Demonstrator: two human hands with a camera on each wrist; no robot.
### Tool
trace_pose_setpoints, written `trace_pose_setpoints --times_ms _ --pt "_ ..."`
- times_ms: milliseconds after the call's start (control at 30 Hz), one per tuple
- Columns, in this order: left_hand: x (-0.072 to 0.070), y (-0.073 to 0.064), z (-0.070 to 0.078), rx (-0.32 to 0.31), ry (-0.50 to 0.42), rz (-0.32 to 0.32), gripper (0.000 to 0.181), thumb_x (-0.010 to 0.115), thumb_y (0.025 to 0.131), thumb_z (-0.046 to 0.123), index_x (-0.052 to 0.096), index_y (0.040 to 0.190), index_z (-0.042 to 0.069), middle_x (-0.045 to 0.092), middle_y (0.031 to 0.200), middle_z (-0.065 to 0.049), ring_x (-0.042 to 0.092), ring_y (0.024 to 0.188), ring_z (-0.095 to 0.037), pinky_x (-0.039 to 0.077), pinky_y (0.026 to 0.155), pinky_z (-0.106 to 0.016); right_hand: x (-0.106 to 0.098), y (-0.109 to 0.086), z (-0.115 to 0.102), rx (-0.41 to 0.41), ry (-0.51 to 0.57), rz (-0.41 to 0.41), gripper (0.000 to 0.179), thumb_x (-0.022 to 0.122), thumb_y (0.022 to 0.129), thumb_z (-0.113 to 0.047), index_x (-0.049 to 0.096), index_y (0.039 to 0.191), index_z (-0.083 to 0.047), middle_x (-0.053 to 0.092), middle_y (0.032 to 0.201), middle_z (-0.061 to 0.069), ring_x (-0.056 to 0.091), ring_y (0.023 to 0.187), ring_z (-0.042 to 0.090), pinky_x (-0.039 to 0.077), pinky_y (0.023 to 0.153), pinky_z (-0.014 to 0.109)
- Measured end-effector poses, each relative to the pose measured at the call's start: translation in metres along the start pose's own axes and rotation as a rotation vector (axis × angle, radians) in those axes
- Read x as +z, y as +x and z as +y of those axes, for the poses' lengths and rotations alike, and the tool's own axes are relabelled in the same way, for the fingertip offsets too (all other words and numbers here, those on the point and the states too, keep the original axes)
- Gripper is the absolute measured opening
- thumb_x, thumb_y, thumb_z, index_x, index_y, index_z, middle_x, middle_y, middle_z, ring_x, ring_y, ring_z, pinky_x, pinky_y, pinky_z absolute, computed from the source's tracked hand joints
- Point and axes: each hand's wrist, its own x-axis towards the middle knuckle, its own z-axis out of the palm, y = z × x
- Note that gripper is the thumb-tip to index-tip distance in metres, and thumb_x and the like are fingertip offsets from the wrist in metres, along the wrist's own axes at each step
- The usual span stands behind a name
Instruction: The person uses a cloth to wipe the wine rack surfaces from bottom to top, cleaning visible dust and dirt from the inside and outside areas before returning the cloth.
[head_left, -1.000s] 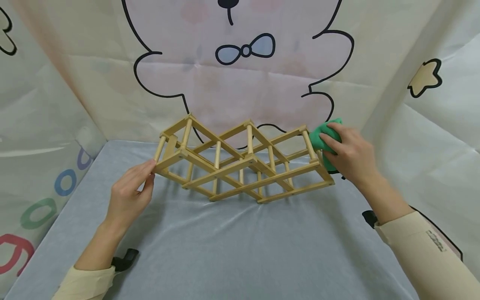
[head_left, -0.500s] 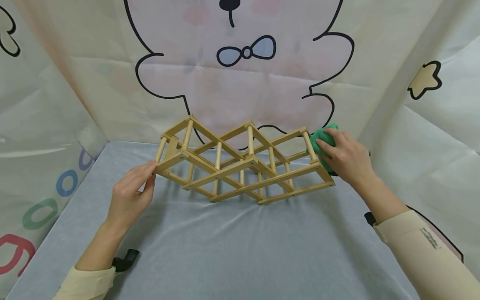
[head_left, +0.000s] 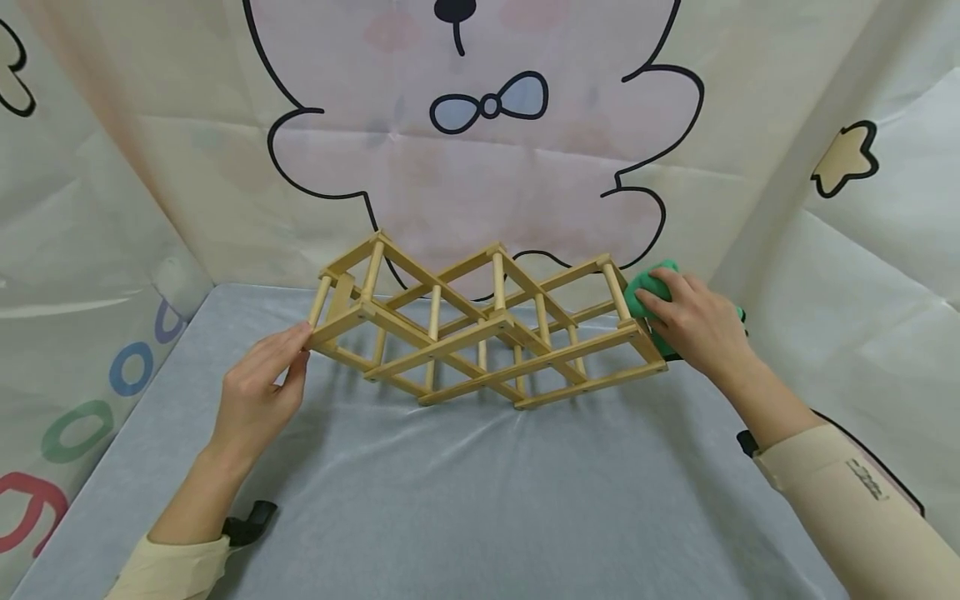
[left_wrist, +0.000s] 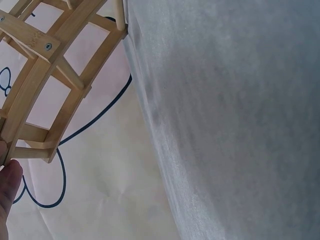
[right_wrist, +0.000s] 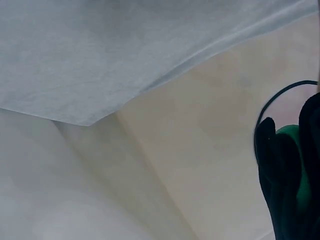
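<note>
A folding wooden lattice rack [head_left: 480, 332], made of flat slats joined by round dowels, stands at the middle of the table in the head view. My left hand [head_left: 262, 383] pinches its left end between thumb and fingers. In the left wrist view that end of the rack [left_wrist: 37, 95] shows beside a fingertip [left_wrist: 11, 177]. My right hand [head_left: 697, 321] grips a bunched green cloth [head_left: 651, 290] at the rack's right end. Folds of the cloth [right_wrist: 287, 175] hang down in the right wrist view, looking almost black there; the right fingers are hidden.
A grey-blue cloth [head_left: 480, 500] covers the table. Printed fabric walls close in the back [head_left: 480, 183] and both sides, with the right wall [head_left: 847, 292] near my right arm. Black wrist straps [head_left: 251, 522] show under the sleeves.
My right hand and the green cloth have slid a little downward along the rack's right end. The left hand and the rack have stayed in place.
</note>
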Motion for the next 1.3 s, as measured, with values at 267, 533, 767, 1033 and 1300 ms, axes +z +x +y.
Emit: trace_pose_setpoints --times_ms 267,533,767,1033,1300 --pt "0.001 0.000 0.000 -0.007 -0.002 0.008 0.053 0.070 0.077 -0.028 0.073 0.125 -0.006 0.074 0.116 -0.025 0.070 0.098 -0.046 0.044 0.109 -0.014 -0.009 0.022 -0.010 0.030 -0.003 0.046 0.054 0.096 0.071 -0.003 0.076 0.120 -0.007 0.059 0.132 0.023 0.065 0.094 0.047 0.061 0.058 0.064" --pt "0.004 0.001 0.001 -0.017 -0.016 0.013 0.052 0.070 0.077 -0.027 0.074 0.124 -0.006 0.075 0.116 -0.024 0.071 0.099 -0.046 0.045 0.109 -0.015 -0.032 0.039 -0.006 -0.006 -0.025 0.030 0.057 0.097 0.068 -0.002 0.075 0.121 -0.004 0.060 0.129 0.026 0.066 0.089 0.047 0.061 0.056 0.061" --pt "-0.002 -0.002 0.000 -0.008 0.009 0.015 0.053 0.070 0.077 -0.028 0.073 0.125 -0.007 0.074 0.117 -0.025 0.070 0.100 -0.046 0.043 0.110 -0.014 -0.058 0.075 -0.006 -0.021 -0.080 0.123 0.052 0.092 0.072 0.001 0.076 0.121 -0.008 0.060 0.133 0.023 0.064 0.094 0.049 0.059 0.056 0.068" --pt "0.000 -0.002 -0.001 -0.001 0.001 0.021 0.053 0.070 0.077 -0.028 0.073 0.125 -0.007 0.074 0.118 -0.024 0.070 0.100 -0.046 0.044 0.109 -0.014 -0.070 0.119 -0.028 -0.077 -0.057 0.169 0.037 0.086 0.083 -0.003 0.076 0.119 -0.006 0.060 0.132 0.026 0.064 0.106 0.049 0.062 0.086 0.062" --pt "0.001 -0.001 -0.001 0.002 -0.004 0.015 0.054 0.070 0.076 -0.029 0.073 0.125 -0.007 0.074 0.118 -0.024 0.070 0.100 -0.046 0.044 0.109 -0.014 -0.052 0.147 -0.060 -0.085 0.002 0.190 0.036 0.086 0.084 -0.004 0.076 0.118 -0.006 0.060 0.130 0.026 0.066 0.099 0.047 0.064 0.082 0.059"
